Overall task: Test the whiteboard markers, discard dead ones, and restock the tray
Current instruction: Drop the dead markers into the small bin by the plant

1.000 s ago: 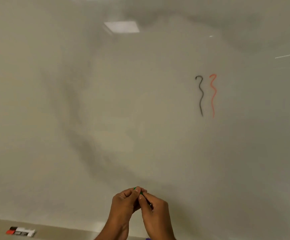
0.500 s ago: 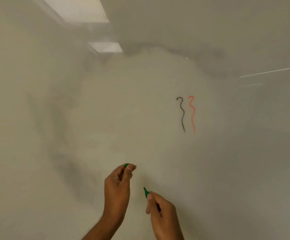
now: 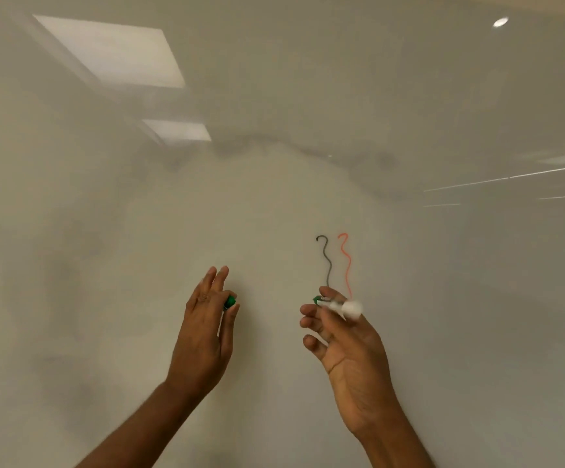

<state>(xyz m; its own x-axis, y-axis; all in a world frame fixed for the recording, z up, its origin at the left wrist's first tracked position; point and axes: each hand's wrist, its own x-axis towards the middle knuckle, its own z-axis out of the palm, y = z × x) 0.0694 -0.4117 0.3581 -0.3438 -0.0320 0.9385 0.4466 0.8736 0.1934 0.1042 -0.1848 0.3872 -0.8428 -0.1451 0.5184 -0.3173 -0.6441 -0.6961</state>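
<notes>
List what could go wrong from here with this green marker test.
1. The left hand pinches the green cap lightly, other fingers straight; it might slip and drop.
2. The right hand holds the uncapped marker near its tip, so ink may smear the fingers.
3. The black squiggle and red squiggle sit just above that hand; a new stroke could overlap them.

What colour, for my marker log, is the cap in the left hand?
Green cap, seen in the head view.

Lighting: dim, even, from overhead. Glare: rectangular ceiling-panel reflections [image 3: 112, 50] upper left on glossy off-white whiteboard [image 3: 71, 332]. Blur: white marker barrel [image 3: 348, 308], motion-smeared.
</notes>
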